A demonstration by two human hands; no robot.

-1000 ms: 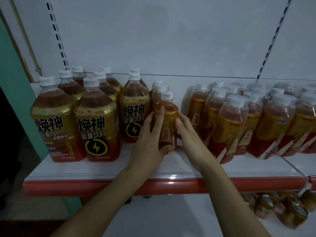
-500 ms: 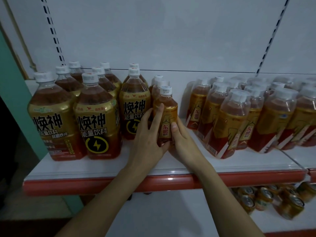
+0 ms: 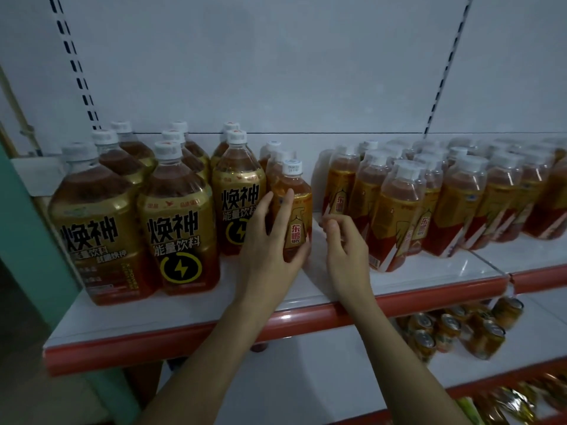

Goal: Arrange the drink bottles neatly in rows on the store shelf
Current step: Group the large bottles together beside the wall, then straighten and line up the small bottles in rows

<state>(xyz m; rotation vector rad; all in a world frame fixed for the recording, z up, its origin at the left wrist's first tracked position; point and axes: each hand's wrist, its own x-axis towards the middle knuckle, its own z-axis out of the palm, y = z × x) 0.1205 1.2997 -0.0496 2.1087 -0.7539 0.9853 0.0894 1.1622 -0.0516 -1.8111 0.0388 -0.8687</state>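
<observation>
A white store shelf (image 3: 322, 289) with a red front edge is carrying everything here, its white back panel rising behind. On its left part, large bottles (image 3: 178, 228) with gold labels and black lettering are standing upright in rows running front to back. On its right part, a block of small bottles (image 3: 429, 204) in clear shrink wrap is sitting, the nearest ones leaning a little. Between these two groups, a short row of loose small bottles is standing just beside the large ones, and the front small bottle (image 3: 296, 210) of that row is upright on the shelf, white cap on top, label facing out. The left hand (image 3: 267, 240) is wrapping this front bottle, thumb curling round its lower right side and fingers lying up its left face, so the grip is closed around it. The right hand (image 3: 346, 246) is hanging just beside the bottle, apart from it, fingers loosely curled and holding nothing. On the shelf below, at the right, cans (image 3: 454, 332) are lying in a loose heap.
</observation>
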